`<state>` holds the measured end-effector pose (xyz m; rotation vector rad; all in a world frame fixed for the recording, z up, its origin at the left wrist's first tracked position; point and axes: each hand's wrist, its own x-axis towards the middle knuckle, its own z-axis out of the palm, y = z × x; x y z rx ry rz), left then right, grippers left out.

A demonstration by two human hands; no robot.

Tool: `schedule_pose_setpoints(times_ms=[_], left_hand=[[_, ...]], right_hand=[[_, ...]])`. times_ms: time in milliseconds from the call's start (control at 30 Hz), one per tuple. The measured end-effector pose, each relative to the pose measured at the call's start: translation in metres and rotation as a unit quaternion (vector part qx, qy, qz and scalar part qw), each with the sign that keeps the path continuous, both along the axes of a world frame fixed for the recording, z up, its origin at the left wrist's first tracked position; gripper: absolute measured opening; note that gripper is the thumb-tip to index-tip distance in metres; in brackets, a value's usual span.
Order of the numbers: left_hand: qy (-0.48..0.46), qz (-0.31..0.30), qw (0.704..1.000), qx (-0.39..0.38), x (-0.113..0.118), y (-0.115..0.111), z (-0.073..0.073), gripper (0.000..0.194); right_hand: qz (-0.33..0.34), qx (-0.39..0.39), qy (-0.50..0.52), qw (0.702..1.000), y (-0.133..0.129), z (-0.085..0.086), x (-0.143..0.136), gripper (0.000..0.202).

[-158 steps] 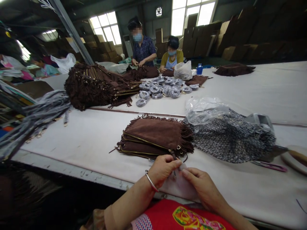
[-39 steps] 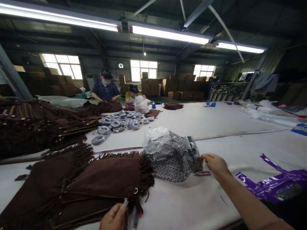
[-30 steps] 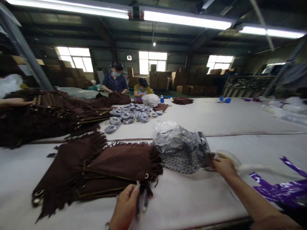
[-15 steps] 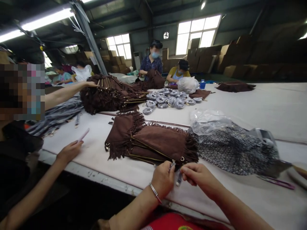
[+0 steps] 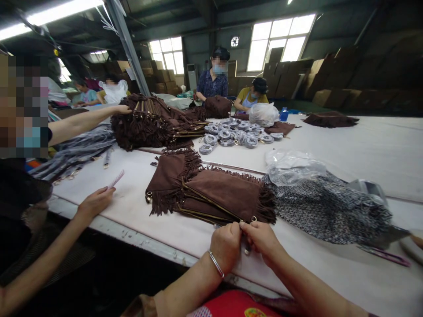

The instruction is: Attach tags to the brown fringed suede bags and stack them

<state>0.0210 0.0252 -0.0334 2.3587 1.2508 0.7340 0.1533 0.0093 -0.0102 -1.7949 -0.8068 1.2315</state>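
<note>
Brown fringed bags (image 5: pixel 224 191) with gold zippers and small rings lie stacked on the white table, just beyond my hands. My left hand (image 5: pixel 226 246), with a silver bracelet on its wrist, is closed at the bags' near corner. Against it, my right hand (image 5: pixel 261 237) is pinched, its thumb and fingertips meeting the left hand's fingers. A small dark strap end with a metal tip (image 5: pixel 246 251) hangs between the two hands. What each hand's fingers grip is hidden.
Coiled grey straps (image 5: pixel 228 134) and a large brown bag pile (image 5: pixel 145 123) lie farther back. Patterned fabric (image 5: pixel 330 209) and purple-handled snips (image 5: pixel 385 255) are at right. At left, a co-worker's hand (image 5: pixel 95 203) holds a pink strip; the other touches the pile.
My right hand has moved left and now meets my left hand, closing the gap between them. The view has shifted slightly.
</note>
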Motion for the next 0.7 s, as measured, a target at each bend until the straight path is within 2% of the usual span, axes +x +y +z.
schedule_pose_setpoints(times_ms=[167, 333, 433, 533, 600, 633, 667, 700], left_hand=[[0.005, -0.010, 1.000, -0.008, -0.002, -0.001, 0.000, 0.022], [0.014, -0.002, 0.999, -0.045, -0.006, 0.000, 0.005, 0.024], [0.017, -0.015, 0.997, -0.078, -0.006, 0.001, 0.011, 0.026], [-0.041, -0.001, 0.989, -0.140, -0.003, 0.003, 0.015, 0.029], [-0.119, 0.020, 0.966, -0.228, 0.000, 0.003, 0.016, 0.032], [-0.169, 0.033, 0.940, -0.295, 0.002, 0.002, 0.016, 0.033], [-0.222, 0.043, 0.900, -0.372, 0.003, 0.002, 0.016, 0.033], [-0.273, 0.051, 0.849, -0.450, 0.004, 0.001, 0.016, 0.033]], right_hand=[[0.007, 0.001, 0.014, 1.000, 0.001, -0.006, -0.002, 0.044], [0.087, 0.029, 0.048, 0.995, -0.009, -0.006, 0.010, 0.034], [0.111, 0.044, 0.038, 0.992, -0.014, -0.005, 0.015, 0.030], [0.101, 0.050, 0.031, 0.993, -0.016, -0.007, 0.013, 0.028], [0.088, 0.058, 0.033, 0.994, -0.016, -0.009, 0.011, 0.025], [0.081, 0.059, 0.035, 0.994, -0.015, -0.010, 0.009, 0.025], [0.074, 0.057, 0.039, 0.995, -0.015, -0.011, 0.008, 0.024], [0.066, 0.053, 0.044, 0.995, -0.015, -0.012, 0.007, 0.024]])
